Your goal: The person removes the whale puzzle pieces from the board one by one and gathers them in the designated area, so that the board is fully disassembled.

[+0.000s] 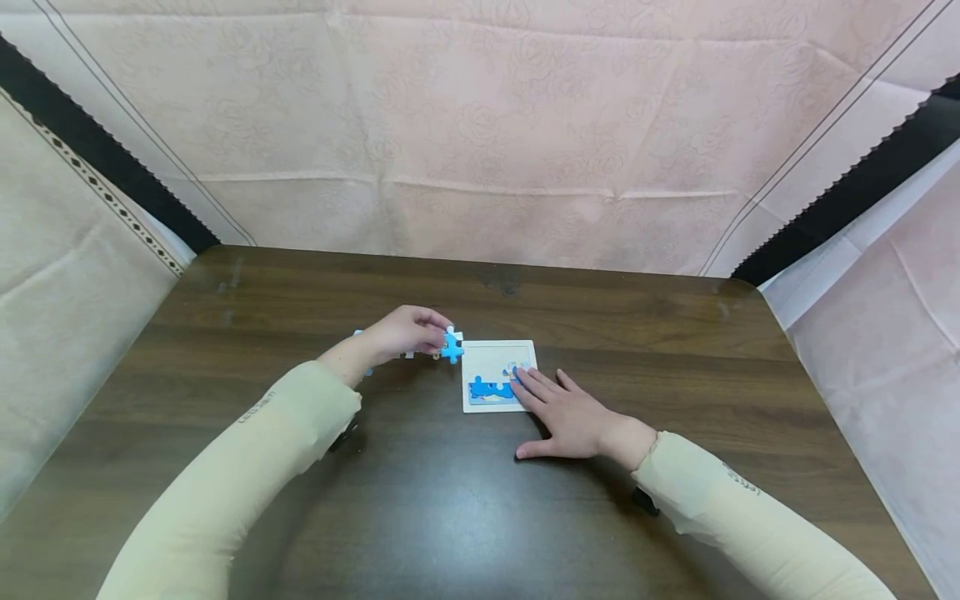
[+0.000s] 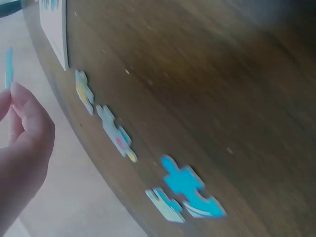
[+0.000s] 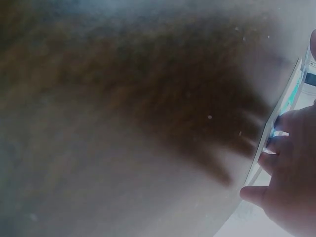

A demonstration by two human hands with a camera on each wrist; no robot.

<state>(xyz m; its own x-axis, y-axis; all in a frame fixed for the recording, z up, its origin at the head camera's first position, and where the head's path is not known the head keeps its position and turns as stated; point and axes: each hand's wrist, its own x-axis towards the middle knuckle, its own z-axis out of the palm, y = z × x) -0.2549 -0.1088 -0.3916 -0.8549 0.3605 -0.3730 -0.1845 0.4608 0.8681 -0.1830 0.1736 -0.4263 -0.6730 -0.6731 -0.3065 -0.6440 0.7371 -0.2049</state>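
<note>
Between thumb and fingers my left hand (image 1: pixel 411 332) pinches a blue jigsaw piece (image 1: pixel 452 347), held just off the upper left edge of a white puzzle board (image 1: pixel 489 350). From the left wrist view the jigsaw piece (image 2: pixel 9 66) shows edge-on, above the fingertips. Blue pieces (image 1: pixel 491 391) lie joined along the lower part of the board. My right hand (image 1: pixel 573 418) lies spread, its fingertips on the board's right side and thumb out over the table. Those fingers hide part of the board. The right wrist view shows the fingers (image 3: pixel 281 143) along the board's edge.
On the brown wooden table (image 1: pixel 465 500), several loose pieces lie left of the board, partly under my left hand. A blue piece (image 2: pixel 185 180), a pale piece with a pink mark (image 2: pixel 116 133) and a small yellowish piece (image 2: pixel 84 91) are among them. Pale cloth (image 1: pixel 480 125) hangs behind the table.
</note>
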